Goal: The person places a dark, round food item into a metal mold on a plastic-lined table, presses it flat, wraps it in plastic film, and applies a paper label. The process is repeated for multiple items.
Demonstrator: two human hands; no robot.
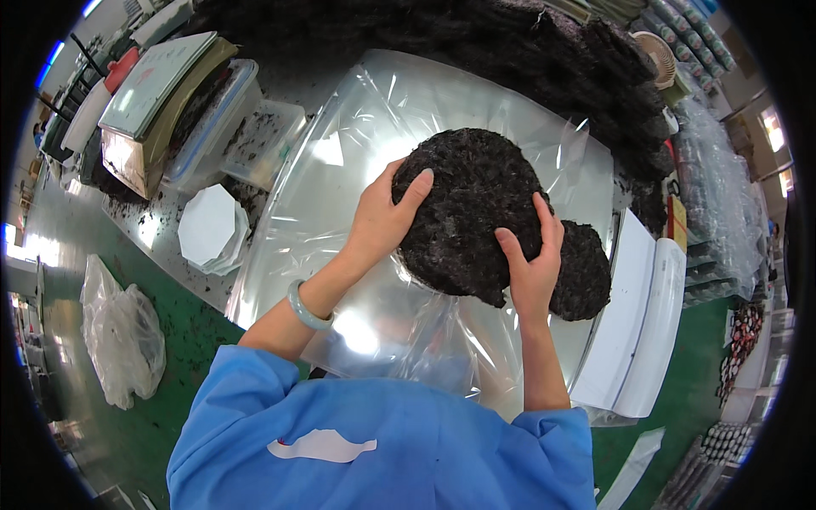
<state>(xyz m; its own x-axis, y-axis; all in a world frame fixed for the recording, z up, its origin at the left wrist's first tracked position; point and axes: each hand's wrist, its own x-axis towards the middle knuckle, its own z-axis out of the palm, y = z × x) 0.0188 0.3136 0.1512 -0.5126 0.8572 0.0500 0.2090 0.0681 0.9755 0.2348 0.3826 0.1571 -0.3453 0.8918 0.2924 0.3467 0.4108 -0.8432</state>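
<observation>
Both my hands grip a large, roughly round disc of dark dried seaweed [468, 210] by its sides. My left hand [392, 207], with a pale bangle on the wrist, holds the upper left edge, thumb on top. On the right edge lies my right hand [535, 261], its thumb and fingers on the upper face. The disc is above clear plastic sheets [357, 236] spread over the shiny worktable. A smaller dark disc [581, 274] of the same material lies just to the right of my right hand. What is under the large disc is hidden.
Loose dark seaweed [446, 32] is heaped along the far side. At left stand plastic boxes [268, 137], a digital scale [159, 83] and a stack of white octagonal sheets [209, 226]. White sheets and a roll of film [650, 331] lie at right. A crumpled plastic bag [124, 338] is at lower left.
</observation>
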